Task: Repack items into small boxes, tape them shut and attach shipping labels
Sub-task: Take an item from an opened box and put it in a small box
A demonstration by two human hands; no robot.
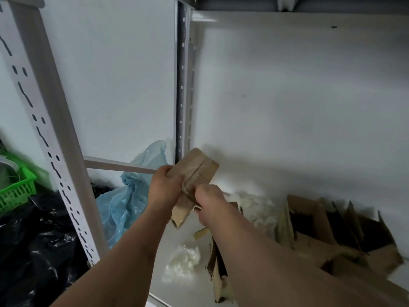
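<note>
I hold a small brown cardboard box (197, 171) up above a white shelf, both hands on it. Clear tape runs over its closed flap seam. My left hand (164, 185) grips the box's left side with the thumb on top. My right hand (210, 202) pinches its near end from the right. The box's lower end hangs down between my wrists, partly hidden by them.
The white shelf board (190, 284) carries crumpled clear plastic (183, 260), a heap of open brown cartons (332, 238) at right and a blue plastic bag (130, 196) at left. A perforated white upright (44, 134) stands left, with black bags (37, 247) and a green basket (15, 189) beyond.
</note>
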